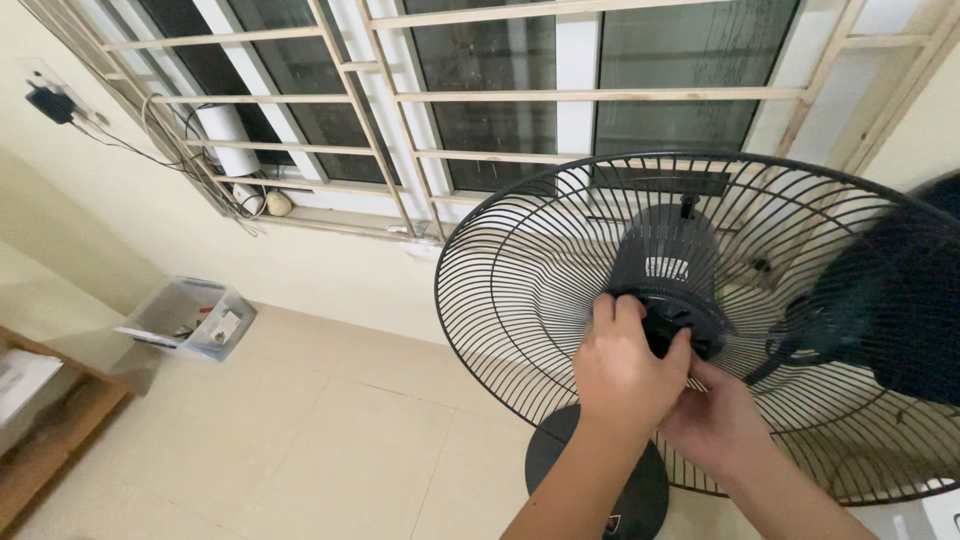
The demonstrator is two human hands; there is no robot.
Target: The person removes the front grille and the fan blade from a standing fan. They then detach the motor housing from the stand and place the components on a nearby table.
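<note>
Head view: left hand [622,368] and right hand [712,420] both closed on the black hub nut [672,325] at the centre of the standing fan's rear guard [520,290], apparently turning it; next likely needs steady counter-grip while twisting.

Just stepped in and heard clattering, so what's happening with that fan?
A person has both hands at the hub of a black pedestal fan. The left hand grips the round black centre piece inside the rear wire guard, and the right hand reaches in from below it. No front guard is on it. The fan's round base stands on the tiled floor.
</note>
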